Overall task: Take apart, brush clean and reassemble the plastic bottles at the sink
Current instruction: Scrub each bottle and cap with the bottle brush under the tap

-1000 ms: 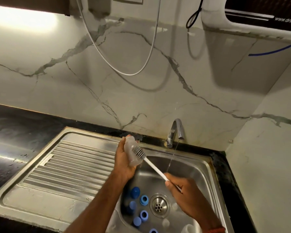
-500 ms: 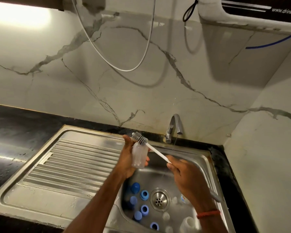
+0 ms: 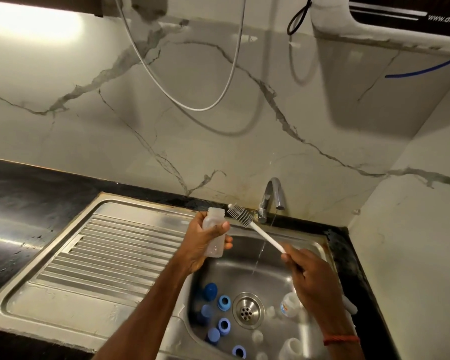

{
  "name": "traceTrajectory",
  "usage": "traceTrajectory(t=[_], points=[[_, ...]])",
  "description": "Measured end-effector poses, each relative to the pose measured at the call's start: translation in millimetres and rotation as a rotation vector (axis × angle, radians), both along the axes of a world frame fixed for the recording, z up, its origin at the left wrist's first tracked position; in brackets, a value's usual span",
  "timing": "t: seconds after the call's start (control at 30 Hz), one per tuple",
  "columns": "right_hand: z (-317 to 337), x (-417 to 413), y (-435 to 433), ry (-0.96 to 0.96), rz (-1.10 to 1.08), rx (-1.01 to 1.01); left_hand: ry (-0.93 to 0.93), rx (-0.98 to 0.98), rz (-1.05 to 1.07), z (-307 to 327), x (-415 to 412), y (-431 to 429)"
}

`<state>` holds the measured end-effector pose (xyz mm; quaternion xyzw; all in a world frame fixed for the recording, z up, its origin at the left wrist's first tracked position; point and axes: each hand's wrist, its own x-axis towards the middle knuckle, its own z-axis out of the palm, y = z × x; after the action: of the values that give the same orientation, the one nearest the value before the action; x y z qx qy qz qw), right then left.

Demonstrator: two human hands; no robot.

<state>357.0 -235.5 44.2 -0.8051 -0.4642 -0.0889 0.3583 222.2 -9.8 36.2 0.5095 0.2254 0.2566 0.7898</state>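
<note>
My left hand [image 3: 203, 242] grips a small clear plastic bottle [image 3: 214, 229] upright over the sink's left rim, its open neck on top. My right hand [image 3: 309, 276] holds the white handle of a bottle brush [image 3: 255, 228]. The bristle head sits just right of the bottle's mouth, outside it. Down in the basin lie several blue caps and rings [image 3: 224, 302], clear teats and other clear bottles [image 3: 289, 302].
A thin stream of water falls from the chrome tap [image 3: 272, 196] into the steel sink [image 3: 307, 245] near the drain [image 3: 247, 310]. The ribbed draining board [image 3: 109, 250] lies to the left, black counter [image 3: 24, 203] beyond it. A marble wall rises behind.
The brush has come out of the bottle and now sits beside its mouth. My left hand has turned the bottle upright and lifted it slightly.
</note>
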Motion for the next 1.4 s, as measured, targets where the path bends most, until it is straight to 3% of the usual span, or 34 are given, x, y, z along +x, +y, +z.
traceTrajectory(t=[0.2,0.43,0.6,0.8,1.0,1.13,1.27,1.4], points=[[-10,-5,21,-0.028,-0.066,-0.027,0.057,0.157,-0.058,7,8,-9],[-13,-2,20,-0.030,-0.069,0.006,-0.043,-0.064,-0.048,11,-1,-4],[-16,-6,23,-0.017,-0.026,0.039,-0.026,-0.076,-0.161,7,3,-17],[-18,7,8,-0.022,-0.028,0.089,-0.014,-0.173,-0.120,11,1,-14],[-9,-9,21,0.007,-0.039,0.099,-0.036,-0.044,-0.249,19,10,-23],[-8,1,16,-0.008,-0.051,0.087,-0.061,-0.096,-0.218,24,5,-10],[-15,1,7,0.005,-0.025,0.090,0.010,0.027,-0.209,17,0,-14],[-12,-6,23,0.036,-0.030,0.066,0.020,-0.062,-0.177,14,0,-13]])
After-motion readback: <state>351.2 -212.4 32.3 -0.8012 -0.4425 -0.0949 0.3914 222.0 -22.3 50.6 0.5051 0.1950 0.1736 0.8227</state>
